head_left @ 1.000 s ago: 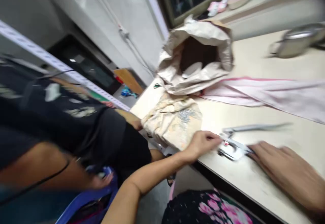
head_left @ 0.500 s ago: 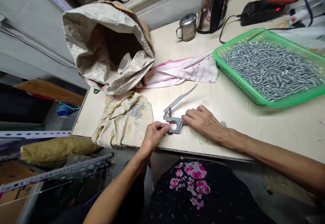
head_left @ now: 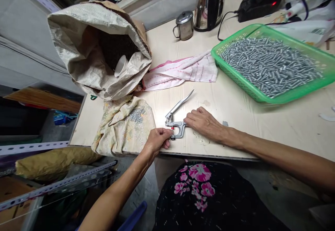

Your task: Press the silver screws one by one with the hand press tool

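Grey snap-fastener pliers (head_left: 179, 129) lie at the table's front edge, with the upper lever raised and a spring showing under it. My right hand (head_left: 202, 123) is closed round the end of the lower handle. At the jaws, my left hand (head_left: 158, 138) is pinched shut, thumb and fingertips right by the gap. Whatever it holds is too small and covered to make out. A bit of red shows between the jaws. Left of the pliers, a patterned cloth (head_left: 117, 133) carries a small heap of short metal pieces (head_left: 136, 115).
A green basket (head_left: 242, 88) full of short metal pieces stands at the right. Behind are a pink-and-white towel (head_left: 183, 71), a lidded metal mug (head_left: 185, 27), a steel kettle (head_left: 210, 7) and a charger (head_left: 258, 9). An open woven sack (head_left: 86, 63) holds a white cup (head_left: 121, 66).
The view has shifted, so the sack, basket and mug appear farther left. Both hands keep their places at the pliers, and the lever remains raised.
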Demonstrator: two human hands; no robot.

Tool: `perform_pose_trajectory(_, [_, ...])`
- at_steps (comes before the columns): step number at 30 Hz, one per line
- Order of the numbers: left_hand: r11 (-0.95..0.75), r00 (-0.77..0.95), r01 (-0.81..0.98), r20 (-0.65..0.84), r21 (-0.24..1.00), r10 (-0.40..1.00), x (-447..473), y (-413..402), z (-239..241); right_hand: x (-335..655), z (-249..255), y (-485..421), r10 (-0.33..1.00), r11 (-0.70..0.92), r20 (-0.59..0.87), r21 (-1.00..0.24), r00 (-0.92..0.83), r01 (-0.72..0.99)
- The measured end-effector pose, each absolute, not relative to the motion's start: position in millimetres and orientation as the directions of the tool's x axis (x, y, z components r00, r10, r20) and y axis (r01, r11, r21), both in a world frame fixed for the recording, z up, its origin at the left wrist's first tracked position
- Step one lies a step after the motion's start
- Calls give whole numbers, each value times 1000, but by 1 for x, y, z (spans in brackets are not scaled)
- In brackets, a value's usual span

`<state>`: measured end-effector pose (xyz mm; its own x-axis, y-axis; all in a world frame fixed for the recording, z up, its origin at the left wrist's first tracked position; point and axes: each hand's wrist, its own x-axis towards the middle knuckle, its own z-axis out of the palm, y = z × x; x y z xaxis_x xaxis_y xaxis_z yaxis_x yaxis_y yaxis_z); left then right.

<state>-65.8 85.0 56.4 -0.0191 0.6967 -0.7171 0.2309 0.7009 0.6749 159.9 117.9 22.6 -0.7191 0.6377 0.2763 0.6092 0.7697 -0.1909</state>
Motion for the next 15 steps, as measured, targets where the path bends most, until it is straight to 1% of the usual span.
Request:
perform_pose_trajectory(2, [726, -32, 239, -742, 645, 669, -65, 85, 59, 160, 22, 118, 618, 785, 294, -177, -729, 594])
perform_pose_trajectory(4, [748, -29, 284, -774, 600, 633, -63, 86, 63, 160, 22, 118, 595, 802, 305, -160, -744, 575])
perform_pose_trajectory(7, [761, -17, 361, -812, 539, 583, -62, 86, 68, 159, 21, 118, 575, 817, 299, -178, -761, 548])
perform_pose_trajectory(12, [766, -21, 386, -826, 513, 564, -63, 85, 70, 157, 19, 116, 601, 799, 239, -202, -763, 566])
perform_pose_trajectory(15, [760, -20, 400, -825, 512, 565, -64, 84, 68, 160, 25, 117, 644, 759, 165, -267, -747, 594])
